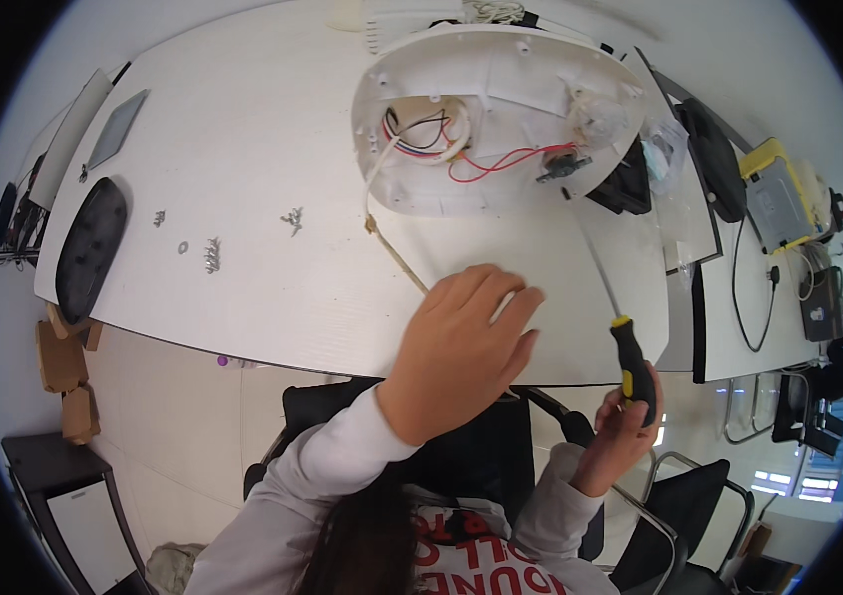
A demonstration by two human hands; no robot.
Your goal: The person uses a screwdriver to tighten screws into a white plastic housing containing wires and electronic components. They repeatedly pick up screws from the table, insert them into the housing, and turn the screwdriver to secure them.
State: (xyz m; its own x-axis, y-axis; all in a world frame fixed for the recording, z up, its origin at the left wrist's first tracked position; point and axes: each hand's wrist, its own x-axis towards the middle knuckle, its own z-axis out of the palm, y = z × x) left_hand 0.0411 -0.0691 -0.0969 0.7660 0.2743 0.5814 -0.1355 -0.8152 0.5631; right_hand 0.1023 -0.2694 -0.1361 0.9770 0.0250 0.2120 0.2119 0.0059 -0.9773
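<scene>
My right hand point(623, 436) is wrapped round the black and yellow handle of a screwdriver point(630, 357). Its long shaft points away from me, and the tip ends near a small dark part point(562, 167) at the edge of a white plastic housing point(426, 193). That shell lies with its hollow side up; red wires point(501, 164) and a coiled cream cable show inside. The cable point(397, 258) runs out toward me and passes under my left hand point(461, 347). The left fingers are bent and spread low over the table; their undersides are hidden.
Small heaps of screws point(212, 255) and a washer point(182, 247) lie left on the white table point(273, 307). A black oval cover point(91, 248) sits at its left edge. Plastic bags and a black object point(625, 183) crowd the housing's right side. A yellow-edged case point(777, 198) stands further right.
</scene>
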